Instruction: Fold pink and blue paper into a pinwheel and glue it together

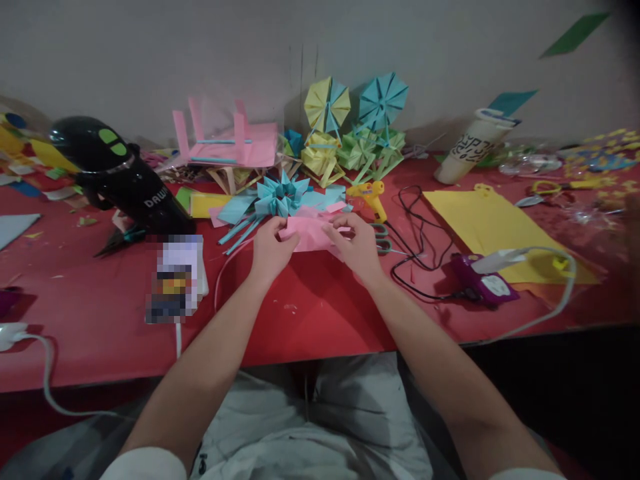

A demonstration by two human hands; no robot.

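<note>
Both my hands hold a folded pink paper piece (310,232) just above the red table (310,313). My left hand (270,250) pinches its left edge with closed fingers. My right hand (357,247) pinches its right side, fingers curled over the paper. Directly behind the pink piece lies a blue folded paper star (281,195) with loose blue strips beside it.
Yellow, blue and green paper fans (350,127) stand at the back by the wall. A black device (117,173) lies at left. A yellow glue gun (371,197), green-handled scissors (383,240), a black cord, a yellow paper sheet (493,223), a purple device (483,283) and a white cup (473,147) are at right.
</note>
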